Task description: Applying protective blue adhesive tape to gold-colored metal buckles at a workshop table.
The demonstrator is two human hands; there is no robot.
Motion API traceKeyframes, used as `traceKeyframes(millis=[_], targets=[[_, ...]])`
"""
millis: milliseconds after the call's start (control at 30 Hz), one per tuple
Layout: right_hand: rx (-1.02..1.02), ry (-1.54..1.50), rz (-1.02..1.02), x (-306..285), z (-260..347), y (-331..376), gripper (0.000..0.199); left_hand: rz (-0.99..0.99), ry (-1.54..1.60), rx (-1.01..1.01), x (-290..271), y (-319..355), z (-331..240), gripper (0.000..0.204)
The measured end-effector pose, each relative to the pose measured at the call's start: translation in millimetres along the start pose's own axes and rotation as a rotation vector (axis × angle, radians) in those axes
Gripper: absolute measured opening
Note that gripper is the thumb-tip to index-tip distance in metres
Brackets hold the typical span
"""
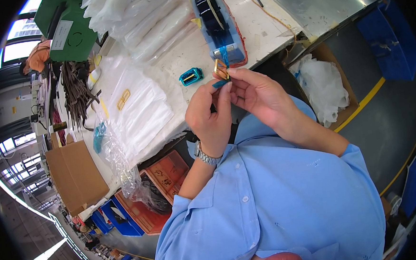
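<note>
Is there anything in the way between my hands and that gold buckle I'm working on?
Nothing visible. The left hand and right hand already pinch the gold buckle at the fingertips, with blue tape running from it to the tape dispenser.

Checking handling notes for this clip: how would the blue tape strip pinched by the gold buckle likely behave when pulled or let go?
The tape strip looks thin and floppy, so it would probably curl. It likely clings to fingers, since the left hand and right hand pinch it against the gold buckle. It seems nearly weightless.
</note>
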State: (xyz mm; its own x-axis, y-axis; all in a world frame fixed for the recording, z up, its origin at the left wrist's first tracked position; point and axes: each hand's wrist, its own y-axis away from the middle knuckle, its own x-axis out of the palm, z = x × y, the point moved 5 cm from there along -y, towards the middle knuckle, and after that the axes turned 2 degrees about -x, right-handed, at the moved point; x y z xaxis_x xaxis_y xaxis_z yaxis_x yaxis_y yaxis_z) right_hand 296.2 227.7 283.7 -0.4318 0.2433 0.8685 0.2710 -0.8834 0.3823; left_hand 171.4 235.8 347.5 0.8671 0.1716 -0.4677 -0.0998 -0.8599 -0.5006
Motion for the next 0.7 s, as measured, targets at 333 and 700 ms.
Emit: traceKeyframes(millis=[333, 700], targets=[[0.005, -0.046, 0.001, 1, -3, 1, 0.023, -0.049, -0.033, 0.064, 0, -13, -7, 0.010], [0.032, -0.153, 0.023, 5, -12, 1, 0.017, -0.040, -0.034, 0.008, 4, -9, -5, 0.009]])
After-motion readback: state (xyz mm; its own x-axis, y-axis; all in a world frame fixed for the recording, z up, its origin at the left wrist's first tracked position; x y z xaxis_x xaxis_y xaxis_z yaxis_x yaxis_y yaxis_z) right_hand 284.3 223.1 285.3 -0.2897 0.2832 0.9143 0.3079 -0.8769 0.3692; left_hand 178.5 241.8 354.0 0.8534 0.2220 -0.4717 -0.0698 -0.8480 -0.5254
